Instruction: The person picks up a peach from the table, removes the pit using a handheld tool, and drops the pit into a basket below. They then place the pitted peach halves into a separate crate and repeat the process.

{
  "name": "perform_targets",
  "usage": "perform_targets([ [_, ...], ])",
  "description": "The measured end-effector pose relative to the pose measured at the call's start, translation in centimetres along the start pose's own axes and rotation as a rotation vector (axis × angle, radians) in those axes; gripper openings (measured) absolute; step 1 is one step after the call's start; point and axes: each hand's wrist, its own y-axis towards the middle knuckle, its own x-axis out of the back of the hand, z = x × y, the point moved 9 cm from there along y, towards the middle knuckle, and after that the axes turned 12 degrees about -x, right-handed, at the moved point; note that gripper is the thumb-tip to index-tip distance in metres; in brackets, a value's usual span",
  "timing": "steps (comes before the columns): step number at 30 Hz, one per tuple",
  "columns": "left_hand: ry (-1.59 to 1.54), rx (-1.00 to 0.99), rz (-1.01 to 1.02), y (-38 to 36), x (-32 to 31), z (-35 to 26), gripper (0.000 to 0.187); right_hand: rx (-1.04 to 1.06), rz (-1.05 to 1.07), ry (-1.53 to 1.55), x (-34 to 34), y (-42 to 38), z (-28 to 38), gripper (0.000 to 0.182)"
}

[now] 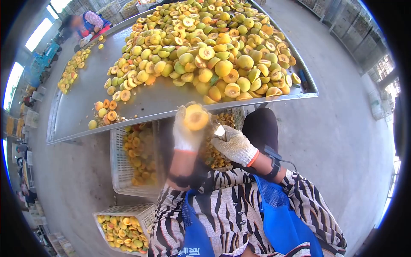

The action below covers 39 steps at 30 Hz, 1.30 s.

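My left hand, in a white knit glove, is closed around a yellow peach half, its cut face turned up toward me. Motion smears this hand somewhat. Just to its right, my right hand wears a stained glove and is closed on a small tool with a pale part showing; its exact kind is hard to make out. Both hands are over the near edge of a metal table. On that table lies a large heap of yellow-green peaches, many of them halved.
Below the table edge, a white crate and a bin of pieces stand by my knees. Another crate of peach halves sits on the floor at lower left. Across the table, a person leans at the far left corner.
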Motion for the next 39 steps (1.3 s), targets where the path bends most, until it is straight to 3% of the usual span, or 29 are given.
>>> perform_targets([
  [8, -0.057, -0.022, 0.076, -2.3, -0.4, 0.6, 0.035, -0.076, 0.062, -0.172, -1.2, -0.1, 1.1, 0.028],
  [10, 0.23, -0.216, 0.111, -2.5, -0.3, -0.4, 0.035, -0.107, 0.082, -0.174, -1.7, -0.1, 0.6, 0.028],
  [12, 0.309, -0.266, 0.099, -2.7, -0.3, -0.8, 0.034, -0.114, 0.085, -0.178, -1.9, -0.2, 0.6, 0.028],
  [14, 0.182, -0.171, 0.04, -3.0, -0.1, -0.5, 0.034, -0.1, 0.074, -0.183, -1.9, -0.7, 0.8, 0.027],
  [17, 0.098, -0.207, -0.025, -4.3, -1.3, -1.6, 0.021, -0.151, 0.041, -0.243, -1.8, -1.0, 0.5, 0.026],
  [23, 0.198, -0.135, 0.019, -4.7, -0.6, -1.2, 0.022, -0.151, 0.042, -0.328, -2.8, 0.0, -2.0, 0.025],
  [26, 0.207, -0.19, -0.002, -4.3, 0.4, -0.6, 0.021, -0.026, 0.068, -0.169, -4.1, 0.9, -3.8, 0.032],
  [29, 0.234, -0.192, -0.004, -4.7, 0.3, -0.6, 0.019, -0.072, 0.061, -0.273, -2.8, -0.3, -0.8, 0.031],
  [32, 0.257, -0.151, -0.012, -4.0, 1.8, 0.8, 0.018, -0.071, 0.022, -0.388, -3.3, 1.0, -3.1, 0.031],
  [33, 0.287, -0.186, -0.019, -3.8, 1.7, 0.4, 0.018, -0.149, 0.081, -0.279, -3.8, 0.7, -3.2, 0.024],
  [36, 0.318, -0.217, -0.022, -3.5, 1.7, 0.4, 0.018, -0.034, 0.048, -0.132, -5.0, 0.8, -3.5, 0.026],
  [39, 0.304, -0.138, -0.021, -4.2, 2.1, 0.6, 0.018, -0.184, 0.106, -0.305, -4.3, 1.3, -4.5, 0.028],
])
